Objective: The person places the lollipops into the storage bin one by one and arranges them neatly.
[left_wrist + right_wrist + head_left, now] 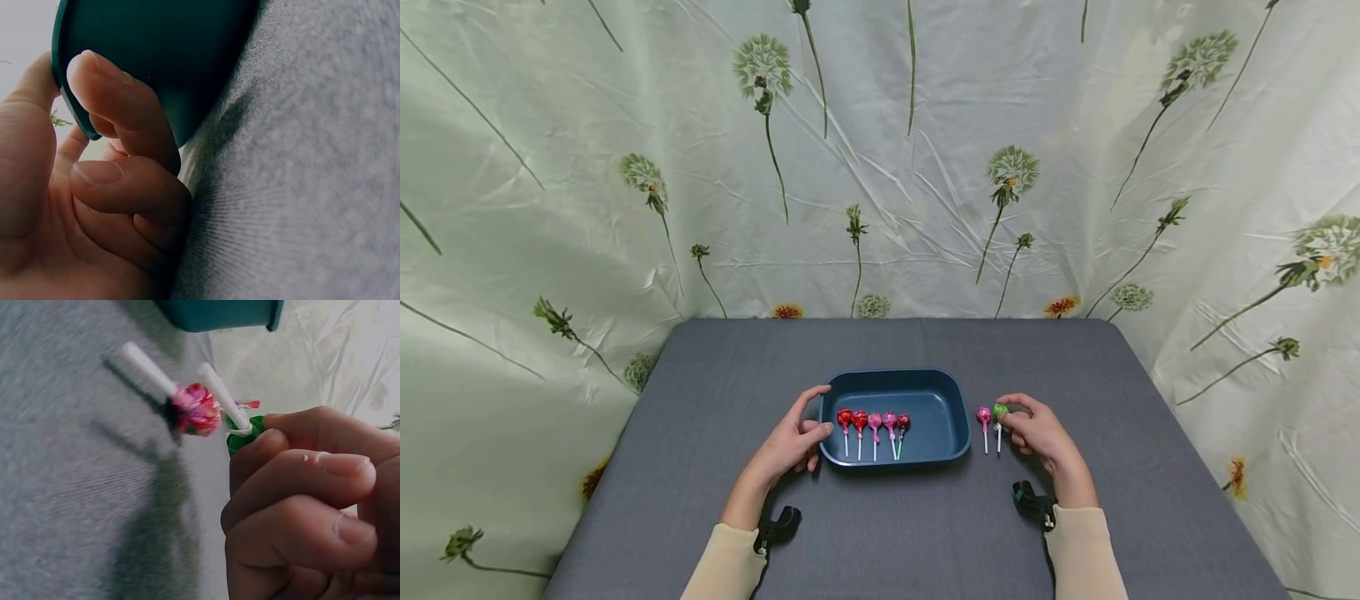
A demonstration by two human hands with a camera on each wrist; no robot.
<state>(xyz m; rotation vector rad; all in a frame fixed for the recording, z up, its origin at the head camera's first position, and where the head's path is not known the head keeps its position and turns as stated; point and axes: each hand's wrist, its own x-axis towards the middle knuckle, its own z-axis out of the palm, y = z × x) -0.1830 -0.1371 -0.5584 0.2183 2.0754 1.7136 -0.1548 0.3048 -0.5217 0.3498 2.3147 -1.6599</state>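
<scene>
A dark blue rectangular tray (928,433) sits on the table, with a row of several lollipops in red, pink and dark red wrappers on its left side. My left hand (790,442) holds the tray's left end, the thumb over the rim and the index finger at the far corner. In the left wrist view, curled fingers (125,181) lie against the tray's outer wall. My right hand (1037,429) pinches a green-wrapped lollipop (240,431) by its head, the white stick pointing away from the fingers. Close beside it on the table lies a pink lollipop (984,417).
A grey cloth-covered table (880,533) carries everything. Behind it hangs a pale curtain (887,183) printed with dandelions. Black wrist mounts (782,525) are strapped at both wrists, next to cream sleeves (1086,550).
</scene>
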